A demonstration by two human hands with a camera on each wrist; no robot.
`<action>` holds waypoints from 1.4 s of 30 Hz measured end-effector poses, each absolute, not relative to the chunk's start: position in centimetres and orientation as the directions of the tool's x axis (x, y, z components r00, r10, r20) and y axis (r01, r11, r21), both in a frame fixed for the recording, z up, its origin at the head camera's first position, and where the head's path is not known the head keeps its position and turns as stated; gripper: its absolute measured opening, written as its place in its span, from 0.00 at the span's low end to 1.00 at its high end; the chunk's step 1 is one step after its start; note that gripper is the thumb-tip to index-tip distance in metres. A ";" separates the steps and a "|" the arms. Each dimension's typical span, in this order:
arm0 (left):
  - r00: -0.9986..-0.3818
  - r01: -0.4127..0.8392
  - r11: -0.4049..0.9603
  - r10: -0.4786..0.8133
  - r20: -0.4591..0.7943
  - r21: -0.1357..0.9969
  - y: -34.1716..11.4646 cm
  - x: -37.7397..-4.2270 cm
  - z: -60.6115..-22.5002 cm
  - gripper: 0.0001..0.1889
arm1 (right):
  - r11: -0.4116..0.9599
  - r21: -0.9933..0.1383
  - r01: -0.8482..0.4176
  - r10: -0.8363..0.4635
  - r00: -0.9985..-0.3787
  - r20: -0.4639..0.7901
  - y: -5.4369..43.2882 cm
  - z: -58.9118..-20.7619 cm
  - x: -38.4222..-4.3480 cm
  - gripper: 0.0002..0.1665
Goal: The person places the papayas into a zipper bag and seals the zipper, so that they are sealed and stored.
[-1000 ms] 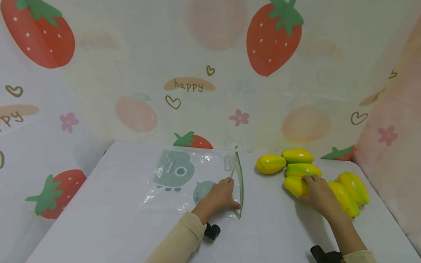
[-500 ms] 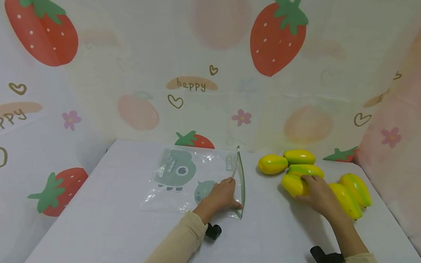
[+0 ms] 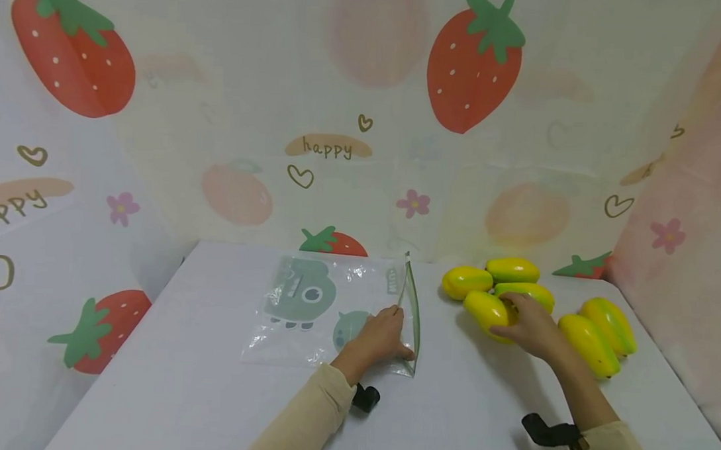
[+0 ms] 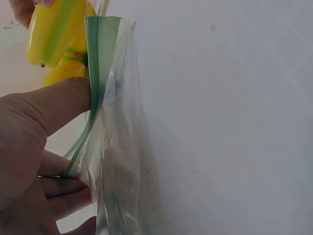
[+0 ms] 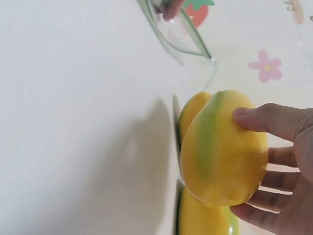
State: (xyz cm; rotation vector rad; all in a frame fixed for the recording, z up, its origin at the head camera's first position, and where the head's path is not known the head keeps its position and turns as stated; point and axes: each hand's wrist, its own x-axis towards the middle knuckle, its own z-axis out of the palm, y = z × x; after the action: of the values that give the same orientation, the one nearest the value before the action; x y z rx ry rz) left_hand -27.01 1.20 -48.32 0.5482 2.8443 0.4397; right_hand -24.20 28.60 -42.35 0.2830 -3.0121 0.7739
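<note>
A: What is the state of your right hand?

B: Your right hand is clamped on one yellow-green fruit. In the right wrist view, your thumb lies on one face and your fingers curl round the far side. Whether the fruit clears the table cannot be told.

A: State the position of that fruit.

B: It is to the right of the bag, well apart from it. Past it, farther from you, are the left fruit, the rear fruit and the middle fruit. To the right of your wrist, two more lie side by side: the near fruit and the outer fruit.

A: What is the state of your left hand?

B: Your left hand is at the bag's mouth, with thumb and fingers apart, touching the bag. In the left wrist view, your thumb meets the green strip along the rim.

A: How does the bag lie?

B: It lies on the table, its mouth facing right and its edges parted. A dinosaur print shows on it. Behind the table stands a strawberry-patterned backdrop.
</note>
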 end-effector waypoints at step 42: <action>-0.910 0.282 0.889 0.367 -0.193 0.360 1.2 -27.0 -48.3 0.49 | 0.766 -0.627 -0.140 -0.168 -0.986 0.015 21.5 -43.9 -28.7 0.42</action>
State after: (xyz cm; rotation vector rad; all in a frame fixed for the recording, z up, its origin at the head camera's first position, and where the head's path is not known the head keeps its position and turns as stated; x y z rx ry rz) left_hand -27.01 1.21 -48.27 0.4897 2.8010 0.4785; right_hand -28.72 21.51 -43.87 0.2604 -2.9915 1.0564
